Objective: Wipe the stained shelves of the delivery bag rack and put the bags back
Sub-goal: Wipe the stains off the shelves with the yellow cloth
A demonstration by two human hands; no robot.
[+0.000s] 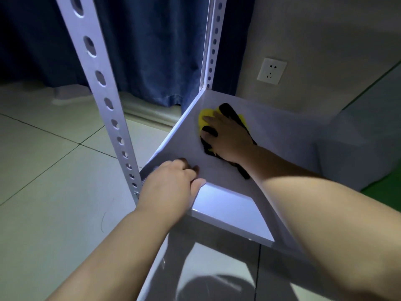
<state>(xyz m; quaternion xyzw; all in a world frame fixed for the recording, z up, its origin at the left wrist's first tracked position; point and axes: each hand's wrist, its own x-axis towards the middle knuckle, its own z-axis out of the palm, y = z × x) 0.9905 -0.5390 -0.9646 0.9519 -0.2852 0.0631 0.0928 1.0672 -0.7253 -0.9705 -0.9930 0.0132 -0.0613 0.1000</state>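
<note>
A white metal rack shelf [271,131] fills the middle of the head view, held by perforated white uprights, one at the front left [102,83] and one at the back [213,44]. My right hand [225,140] presses flat on a yellow and black cloth [206,115] near the shelf's back left corner. My left hand [171,185] grips the shelf's front left corner, fingers curled over the edge. A lower shelf [217,268] shows below, in shadow. No delivery bags are in view.
A dark blue curtain [152,51] hangs behind the rack. A wall socket [271,71] sits on the grey wall at right. Pale floor tiles [43,159] spread to the left. A grey box-like object [358,137] stands at the right.
</note>
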